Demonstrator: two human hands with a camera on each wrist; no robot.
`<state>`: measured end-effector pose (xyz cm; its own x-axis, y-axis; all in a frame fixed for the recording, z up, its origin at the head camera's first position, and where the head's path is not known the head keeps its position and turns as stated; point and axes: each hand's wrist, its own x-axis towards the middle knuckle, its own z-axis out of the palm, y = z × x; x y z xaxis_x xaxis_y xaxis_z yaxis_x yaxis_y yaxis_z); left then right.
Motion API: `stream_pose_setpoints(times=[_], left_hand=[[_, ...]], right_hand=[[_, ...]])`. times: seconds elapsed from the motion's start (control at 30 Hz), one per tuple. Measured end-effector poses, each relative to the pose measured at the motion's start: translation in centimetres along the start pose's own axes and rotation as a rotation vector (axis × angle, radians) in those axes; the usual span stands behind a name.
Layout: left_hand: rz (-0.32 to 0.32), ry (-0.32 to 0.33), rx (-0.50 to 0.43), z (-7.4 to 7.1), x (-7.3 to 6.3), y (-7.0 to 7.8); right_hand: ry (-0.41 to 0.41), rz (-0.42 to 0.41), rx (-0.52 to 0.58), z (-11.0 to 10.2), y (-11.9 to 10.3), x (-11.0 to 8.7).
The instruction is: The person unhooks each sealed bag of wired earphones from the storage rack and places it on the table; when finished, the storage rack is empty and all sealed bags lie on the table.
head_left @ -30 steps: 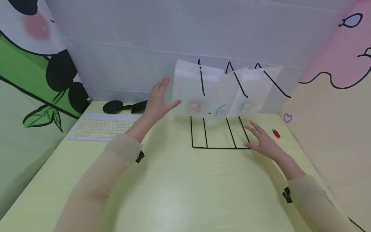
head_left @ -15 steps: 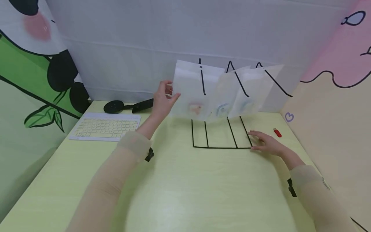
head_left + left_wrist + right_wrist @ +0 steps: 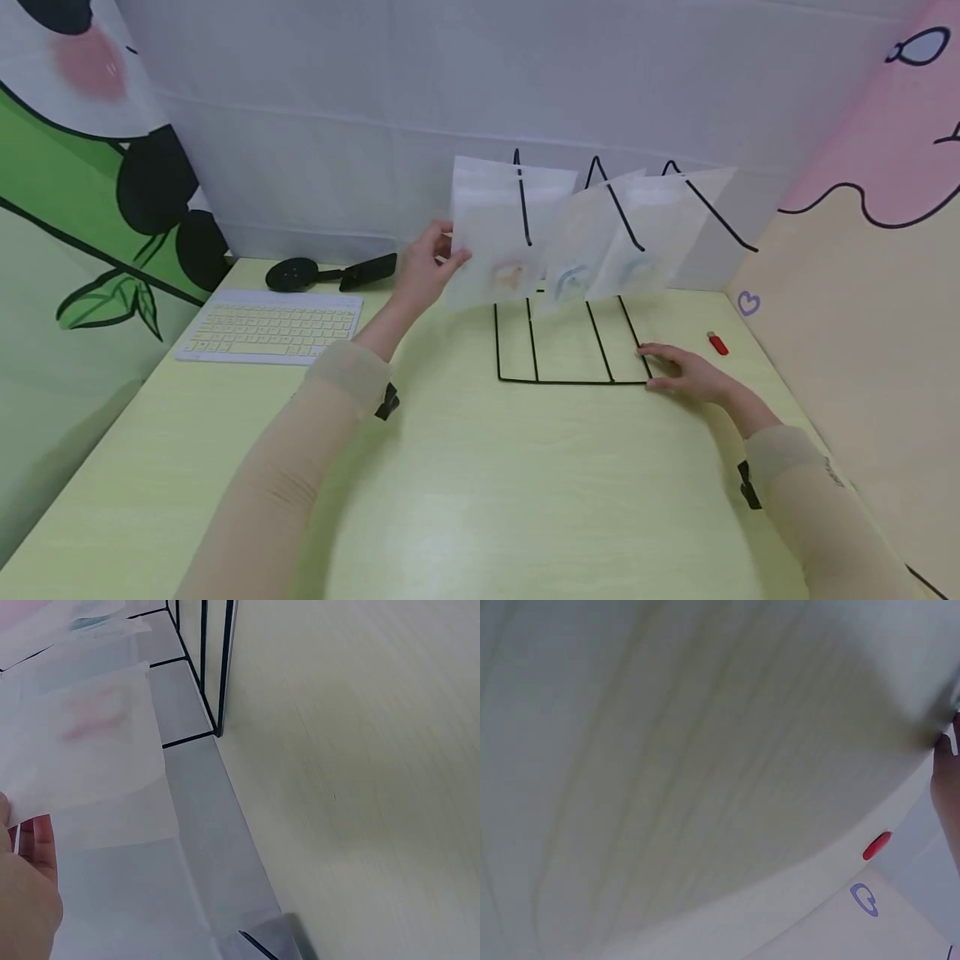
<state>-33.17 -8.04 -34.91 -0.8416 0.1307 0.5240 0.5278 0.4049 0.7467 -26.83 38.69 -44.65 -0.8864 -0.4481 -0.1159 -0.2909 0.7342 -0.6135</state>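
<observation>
A black wire rack (image 3: 555, 382) stands on the table, its several prongs rising at the back. Translucent white sheets hang from the prongs, with faint coloured pictures low on them. My left hand (image 3: 422, 273) pinches the left edge of the leftmost sheet (image 3: 491, 208). In the left wrist view, the thumb of my left hand (image 3: 26, 900) lies in front of that sheet (image 3: 90, 765) and the fingers behind it. At the rack's front right corner, my right hand (image 3: 690, 375) grips the base wire. Only part of my right hand (image 3: 946, 780) shows in the right wrist view.
A white keyboard (image 3: 273, 329) lies on the left of the table. Behind it are a round black object (image 3: 292, 275) and a black piece joined to it. A small red USB stick (image 3: 717, 342) lies near the right edge. A pale backdrop closes off the rear.
My left hand has moved from open fingers beside the leftmost sheet to pinching its edge. My right hand has come down onto the rack's front right corner. The sheets have swayed slightly.
</observation>
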Motion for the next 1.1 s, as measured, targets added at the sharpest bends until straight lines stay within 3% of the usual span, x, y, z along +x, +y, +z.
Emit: stream_pose_setpoints(times=[0.2, 0.43, 0.57, 0.9, 1.1], left_hand=[[0.072, 0.053, 0.017, 0.0, -0.5, 0.2], [0.306, 0.185, 0.039, 0.0, -0.9, 0.5], [0.384, 0.219, 0.057, -0.2, -1.3, 1.0], [0.498, 0.298, 0.041, -0.5, -1.7, 2.3], [0.479, 0.310, -0.014, -0.9, -2.4, 3.2]], right_hand=[[-0.015, 0.021, 0.009, 0.4, 0.2, 0.0], [0.004, 0.017, 0.007, 0.4, 0.2, -0.2], [-0.004, 0.013, 0.024, 0.6, 0.2, -0.3], [0.001, -0.009, 0.007, 0.6, 0.5, 0.0], [-0.006, 0.005, 0.006, 0.6, 0.4, 0.1]])
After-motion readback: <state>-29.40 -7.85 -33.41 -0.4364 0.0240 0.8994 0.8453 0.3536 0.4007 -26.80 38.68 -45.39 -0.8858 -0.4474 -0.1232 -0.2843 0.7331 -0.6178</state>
